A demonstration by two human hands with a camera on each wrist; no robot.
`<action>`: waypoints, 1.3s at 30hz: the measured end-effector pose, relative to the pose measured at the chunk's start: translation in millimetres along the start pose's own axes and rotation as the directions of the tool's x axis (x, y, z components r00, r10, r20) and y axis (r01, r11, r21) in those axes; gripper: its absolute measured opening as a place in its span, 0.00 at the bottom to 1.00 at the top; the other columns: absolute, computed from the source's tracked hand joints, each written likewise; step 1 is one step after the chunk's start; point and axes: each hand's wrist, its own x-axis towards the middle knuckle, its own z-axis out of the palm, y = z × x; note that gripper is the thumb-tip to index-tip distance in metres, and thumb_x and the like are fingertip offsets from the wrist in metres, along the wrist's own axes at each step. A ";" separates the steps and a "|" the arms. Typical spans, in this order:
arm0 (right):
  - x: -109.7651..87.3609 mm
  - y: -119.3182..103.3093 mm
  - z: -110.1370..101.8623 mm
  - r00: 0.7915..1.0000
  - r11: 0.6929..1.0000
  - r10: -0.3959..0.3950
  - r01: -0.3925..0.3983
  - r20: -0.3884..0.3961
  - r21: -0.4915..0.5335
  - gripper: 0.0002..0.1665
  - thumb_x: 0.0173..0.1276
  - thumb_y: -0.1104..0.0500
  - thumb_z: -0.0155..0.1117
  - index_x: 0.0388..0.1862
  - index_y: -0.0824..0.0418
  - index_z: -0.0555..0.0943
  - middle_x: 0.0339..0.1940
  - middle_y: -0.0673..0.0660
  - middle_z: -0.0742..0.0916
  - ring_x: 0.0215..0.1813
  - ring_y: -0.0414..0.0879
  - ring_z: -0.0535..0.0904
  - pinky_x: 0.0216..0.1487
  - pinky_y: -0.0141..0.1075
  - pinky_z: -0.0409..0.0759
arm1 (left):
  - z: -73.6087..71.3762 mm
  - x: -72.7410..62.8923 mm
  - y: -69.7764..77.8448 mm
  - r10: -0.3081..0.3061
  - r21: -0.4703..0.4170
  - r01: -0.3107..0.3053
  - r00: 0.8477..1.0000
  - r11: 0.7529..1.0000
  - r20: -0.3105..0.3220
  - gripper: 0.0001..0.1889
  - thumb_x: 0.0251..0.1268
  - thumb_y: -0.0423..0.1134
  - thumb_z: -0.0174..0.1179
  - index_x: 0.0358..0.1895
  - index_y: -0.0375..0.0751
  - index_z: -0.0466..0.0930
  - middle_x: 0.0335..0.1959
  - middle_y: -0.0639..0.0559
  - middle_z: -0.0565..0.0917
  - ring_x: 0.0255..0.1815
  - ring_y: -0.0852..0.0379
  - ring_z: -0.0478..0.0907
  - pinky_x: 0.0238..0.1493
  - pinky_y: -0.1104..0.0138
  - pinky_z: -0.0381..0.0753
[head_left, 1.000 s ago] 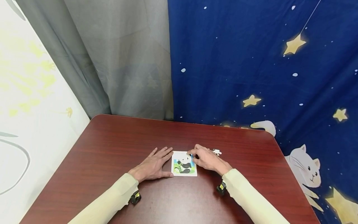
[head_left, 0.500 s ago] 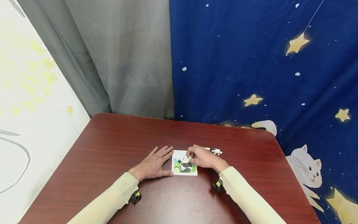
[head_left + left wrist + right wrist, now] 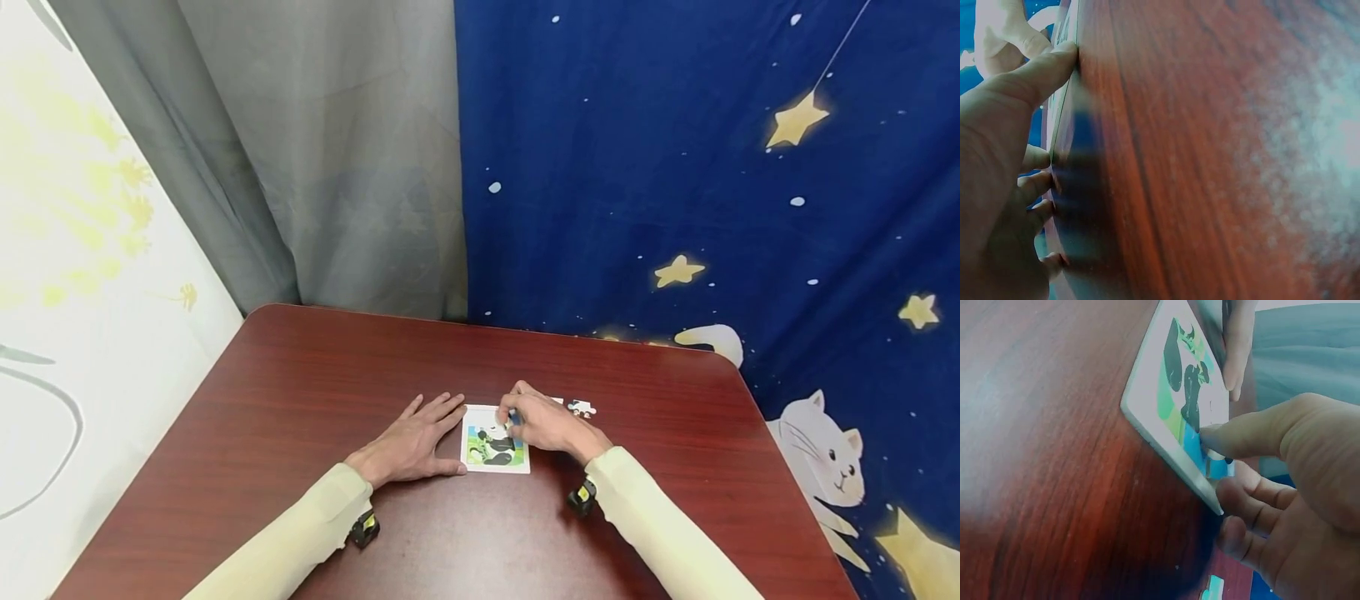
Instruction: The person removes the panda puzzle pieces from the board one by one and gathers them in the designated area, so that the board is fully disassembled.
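Observation:
A square panda puzzle in a white frame (image 3: 491,469) lies on the table in front of me. My left hand (image 3: 407,442) rests flat along its left side, fingers spread and straight; in the left wrist view the thumb (image 3: 1054,65) touches the frame's edge. Over the upper right corner of the puzzle is my right hand (image 3: 551,423), its fingers curled. In the right wrist view its thumb (image 3: 1241,436) and fingers pinch a small puzzle piece (image 3: 1217,467) with blue on it, at the board's surface. The fingers partly hide that piece.
A loose puzzle piece (image 3: 581,408) lies on the dark red table (image 3: 360,358) beyond my right hand. Another pale piece (image 3: 558,401) is mostly hidden behind the knuckles. Grey and blue curtains (image 3: 555,208) hang behind the table's far edge.
My right hand has shifted slightly left, further over the puzzle's upper right corner, uncovering more of the loose pieces behind it. The left hand stays in place.

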 end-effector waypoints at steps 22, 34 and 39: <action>-7.3 8.8 -6.3 0.995 0.966 0.039 -0.014 -0.091 0.259 0.08 0.76 0.64 0.65 0.50 0.59 0.87 0.38 0.54 0.88 0.33 0.40 0.79 0.35 0.31 0.80 | 3.1 -2.0 1.4 0.004 -0.008 -0.004 1.000 1.000 -0.009 0.51 0.67 0.68 0.66 0.84 0.40 0.62 0.88 0.45 0.59 0.90 0.40 0.53 0.87 0.35 0.51; -18.0 21.0 -17.9 0.987 0.939 0.120 -0.078 -0.108 0.334 0.11 0.77 0.65 0.64 0.55 0.62 0.84 0.37 0.55 0.86 0.29 0.42 0.80 0.29 0.32 0.79 | 0.9 -1.9 1.2 0.015 0.001 -0.015 1.000 1.000 -0.019 0.51 0.68 0.68 0.66 0.85 0.40 0.60 0.88 0.44 0.59 0.90 0.40 0.53 0.87 0.35 0.51; -24.3 28.6 -23.0 0.981 0.934 0.148 -0.096 -0.127 0.345 0.12 0.76 0.67 0.61 0.54 0.62 0.84 0.37 0.55 0.86 0.28 0.42 0.80 0.29 0.31 0.79 | 1.1 -2.6 1.8 0.019 0.002 -0.018 1.000 1.000 -0.024 0.51 0.68 0.68 0.66 0.85 0.40 0.60 0.88 0.44 0.59 0.90 0.40 0.54 0.87 0.35 0.51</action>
